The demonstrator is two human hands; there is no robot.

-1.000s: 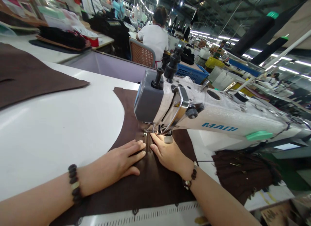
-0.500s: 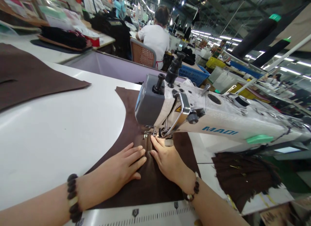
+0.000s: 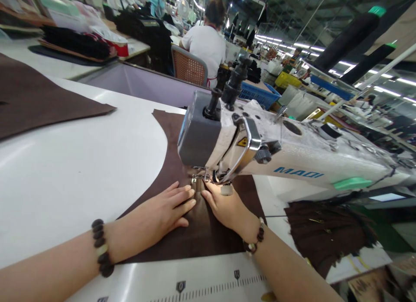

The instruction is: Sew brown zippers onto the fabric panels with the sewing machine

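Note:
A brown fabric panel (image 3: 208,237) lies under the head of a white sewing machine (image 3: 273,159). A zipper (image 3: 198,185) runs along the panel just in front of the presser foot. My left hand (image 3: 165,215) rests flat on the fabric left of the zipper, fingers stretched toward it. Close on the zipper's right side, my right hand (image 3: 227,206) presses the cloth with fingers extended, its fingertips near the needle area and partly hidden by the machine. The needle itself cannot be made out.
Another brown panel (image 3: 42,102) lies on the white table at the left. Brown zipper pieces (image 3: 325,232) are piled at the right. A printed ruler scale (image 3: 208,289) marks the front edge. Beyond the table sits a person in white (image 3: 204,46), near a blue basket (image 3: 260,94).
The brown panel has slid slightly forward under the machine, with less zipper showing before the foot. Both hands have moved along with it. The camera view has shifted a little.

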